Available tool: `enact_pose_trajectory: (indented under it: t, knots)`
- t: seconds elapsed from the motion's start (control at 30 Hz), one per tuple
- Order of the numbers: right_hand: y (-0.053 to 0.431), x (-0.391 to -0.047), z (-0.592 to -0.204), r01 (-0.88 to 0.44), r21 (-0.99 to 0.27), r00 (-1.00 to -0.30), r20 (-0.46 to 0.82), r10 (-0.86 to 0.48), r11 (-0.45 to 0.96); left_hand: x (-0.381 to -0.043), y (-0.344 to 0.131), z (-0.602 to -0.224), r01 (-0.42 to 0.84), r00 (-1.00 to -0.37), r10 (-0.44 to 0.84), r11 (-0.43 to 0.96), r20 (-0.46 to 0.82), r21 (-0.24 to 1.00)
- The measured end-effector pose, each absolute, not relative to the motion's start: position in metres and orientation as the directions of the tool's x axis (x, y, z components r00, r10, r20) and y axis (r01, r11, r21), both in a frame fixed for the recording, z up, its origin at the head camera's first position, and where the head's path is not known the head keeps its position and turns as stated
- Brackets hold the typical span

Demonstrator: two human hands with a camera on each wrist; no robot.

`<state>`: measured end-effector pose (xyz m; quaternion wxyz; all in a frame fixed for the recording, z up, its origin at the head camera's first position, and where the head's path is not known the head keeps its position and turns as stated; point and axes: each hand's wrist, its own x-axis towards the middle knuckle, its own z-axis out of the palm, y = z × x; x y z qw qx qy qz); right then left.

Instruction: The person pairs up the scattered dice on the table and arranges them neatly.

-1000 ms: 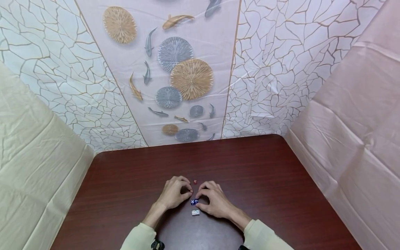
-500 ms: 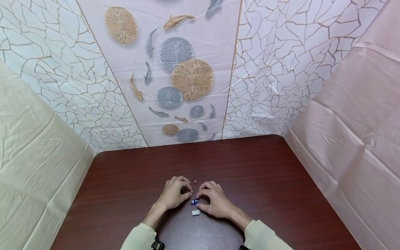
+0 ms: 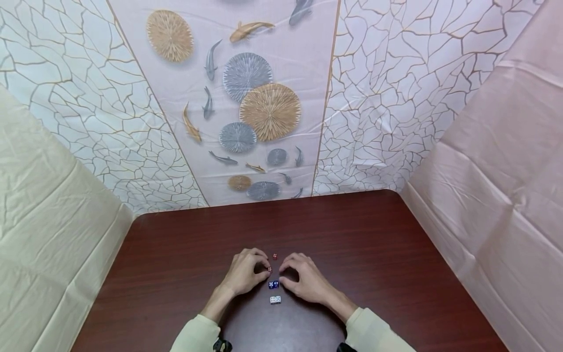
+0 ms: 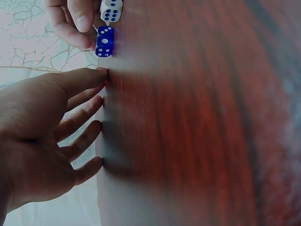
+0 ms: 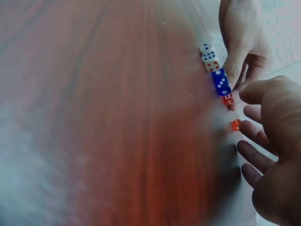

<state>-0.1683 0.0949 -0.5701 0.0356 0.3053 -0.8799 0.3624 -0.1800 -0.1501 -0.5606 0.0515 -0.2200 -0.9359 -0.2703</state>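
In the head view my left hand pinches a red die between thumb and forefinger on the table. In the left wrist view that die is mostly hidden behind the thumb. My right hand rests just right of two blue dice, its fingers loosely bent and holding nothing. The blue dice sit side by side. Nearer to me stands a pair of white dice, also side by side. Beyond the hands lies a second red die, which shows in the right wrist view as an orange-red die near the fingers.
The dark red wooden table has rounded far corners. A patterned cloth with fish and round leaf shapes hangs behind it. Plain pale cloths flank both sides.
My right hand has let go of the right blue die and drawn back slightly to the right. The two blue dice now line up evenly. The left hand has stayed in place.
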Motion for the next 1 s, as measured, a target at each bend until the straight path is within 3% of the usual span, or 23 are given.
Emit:
enact_pose_trajectory:
  t: [0.5,1.0]
  knots:
    - [0.096,-0.187,-0.567,-0.55,-0.598,-0.83,0.313,-0.462,0.583,-0.178,-0.15,-0.559,0.429,-0.903,0.378,0.75,0.206,0.504]
    - [0.092,-0.203,-0.564,-0.495,-0.598,-0.862,0.245,-0.444,0.63,-0.179,-0.152,-0.561,0.425,-0.905,0.374,0.756,0.204,0.497]
